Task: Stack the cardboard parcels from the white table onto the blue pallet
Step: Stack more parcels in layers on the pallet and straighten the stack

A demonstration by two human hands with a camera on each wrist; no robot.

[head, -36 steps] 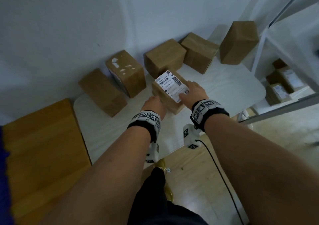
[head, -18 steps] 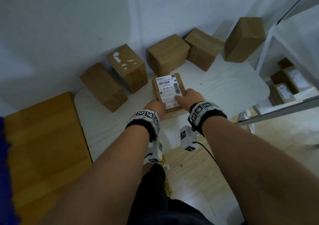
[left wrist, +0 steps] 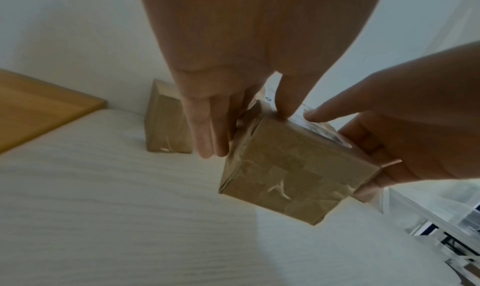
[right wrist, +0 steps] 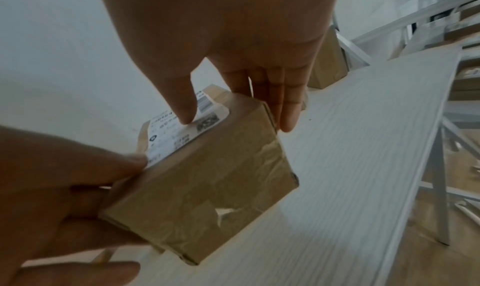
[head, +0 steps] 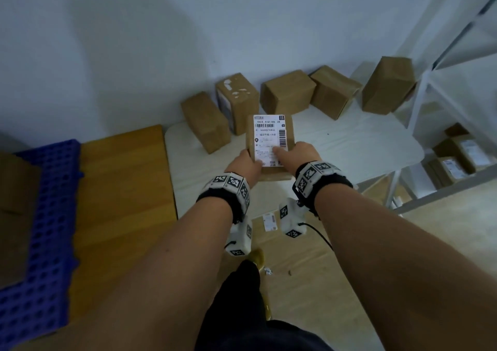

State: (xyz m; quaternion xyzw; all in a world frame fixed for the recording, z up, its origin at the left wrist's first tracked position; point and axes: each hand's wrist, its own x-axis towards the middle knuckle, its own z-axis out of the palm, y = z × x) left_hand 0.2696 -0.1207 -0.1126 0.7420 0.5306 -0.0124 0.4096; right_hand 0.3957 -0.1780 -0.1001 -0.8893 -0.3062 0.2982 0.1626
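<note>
I have the labelled parcel [head: 270,146] clamped between both hands, just above the white table [head: 349,146] near its front edge: my left hand [head: 246,166] has its fingers flat down the left side and its thumb on top, my right hand [head: 302,153] mirrors that on the right side with its thumb pressed on the shipping label [head: 269,139]. The parcel's long axis runs from 6 toward 12 o'clock, away from me, so I grip it across its short width at the near end. The blue pallet [head: 45,216] lies at about 9 o'clock from the parcel, beyond the wooden board [head: 121,189], so I judge the coming move to be a carry to the left; my left hand is on the side nearer the pallet and would lead. A brown box [head: 16,216] already sits on the pallet's left part. Only the head view shows the pallet and the five parcels still standing along the wall at 12 o'clock. The left wrist view shows what the head view hides: the parcel's taped near end [left wrist: 291,177] and a lower corner clear of the table, with my fingers [left wrist: 205,134] straight along the side. The right wrist view shows my right fingers [right wrist: 283,105] together against the far side wall.
</note>
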